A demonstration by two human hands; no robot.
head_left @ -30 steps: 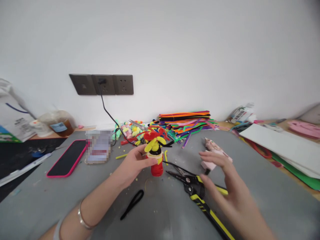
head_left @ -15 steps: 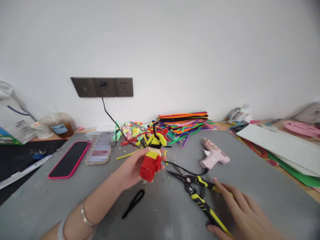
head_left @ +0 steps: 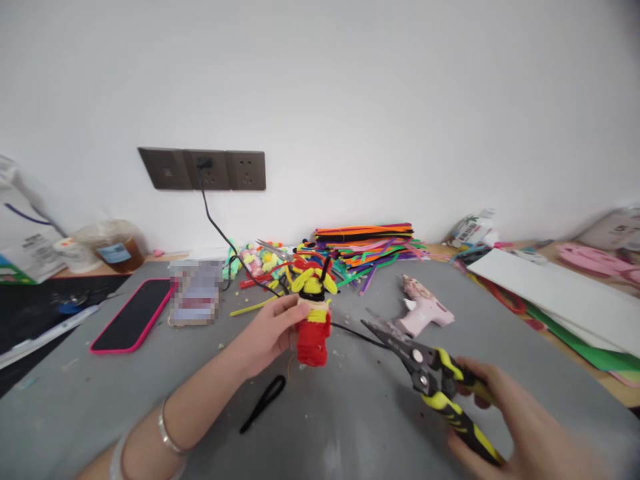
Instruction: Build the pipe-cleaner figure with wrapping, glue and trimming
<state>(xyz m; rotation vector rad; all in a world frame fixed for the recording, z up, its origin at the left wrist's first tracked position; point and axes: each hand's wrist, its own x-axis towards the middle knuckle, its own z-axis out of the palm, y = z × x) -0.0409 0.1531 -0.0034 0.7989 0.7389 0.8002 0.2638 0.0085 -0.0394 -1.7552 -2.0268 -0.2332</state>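
Note:
My left hand [head_left: 267, 331] is closed round a small pipe-cleaner figure [head_left: 313, 322] with a red body, yellow head and black strands, holding it upright just above the grey mat [head_left: 340, 420]. My right hand [head_left: 515, 423] grips the yellow-and-black handles of a pair of pliers [head_left: 435, 383], lifted off the mat, jaws pointing up-left toward the figure. A pink glue gun [head_left: 423, 308] lies on the mat behind the pliers, its black cord running toward the figure. A folded black pipe cleaner [head_left: 263, 402] lies on the mat in front of my left hand.
A pile of coloured pipe cleaners [head_left: 367, 247] and pompoms [head_left: 255, 260] sits by the wall under the sockets [head_left: 203, 169]. A pink-cased phone [head_left: 131, 315] and a small packet [head_left: 195, 293] lie at left. White and green sheets [head_left: 560, 293] fill the right side.
My right hand has taken hold of the pliers and lifted them off the mat. My left hand has turned the figure upright again.

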